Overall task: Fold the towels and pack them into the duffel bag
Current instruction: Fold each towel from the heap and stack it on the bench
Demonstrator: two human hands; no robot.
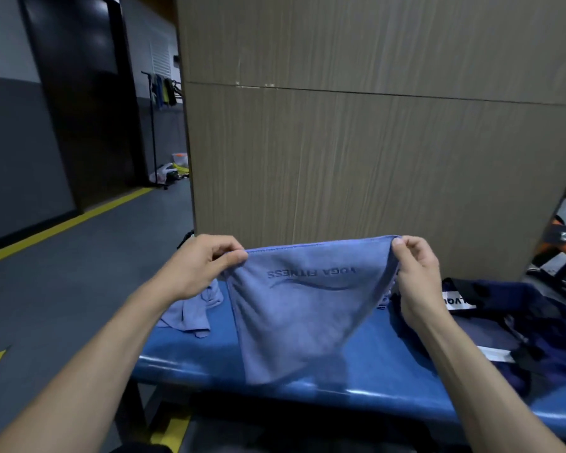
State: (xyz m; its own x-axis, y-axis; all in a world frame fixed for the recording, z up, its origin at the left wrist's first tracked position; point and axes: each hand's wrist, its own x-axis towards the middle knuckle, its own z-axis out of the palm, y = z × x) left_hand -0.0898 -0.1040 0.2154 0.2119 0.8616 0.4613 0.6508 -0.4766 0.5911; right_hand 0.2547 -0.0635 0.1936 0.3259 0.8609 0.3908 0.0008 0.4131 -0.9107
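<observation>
Towel (303, 308): hanging above the desk (373, 371), top edge stretched level, likely to square it for folding.
Left hand (206, 266): pinching one top corner.
Right hand (415, 273): pinching the other.
Second towel (190, 312): lying crumpled at left, waiting.
Bag (520, 322): sitting at right on the desk, within reach.

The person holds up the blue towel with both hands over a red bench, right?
Not quite: the padded bench is blue, not red. The head view shows the left hand and right hand pinching the blue cloth towel's top corners above it.
</observation>
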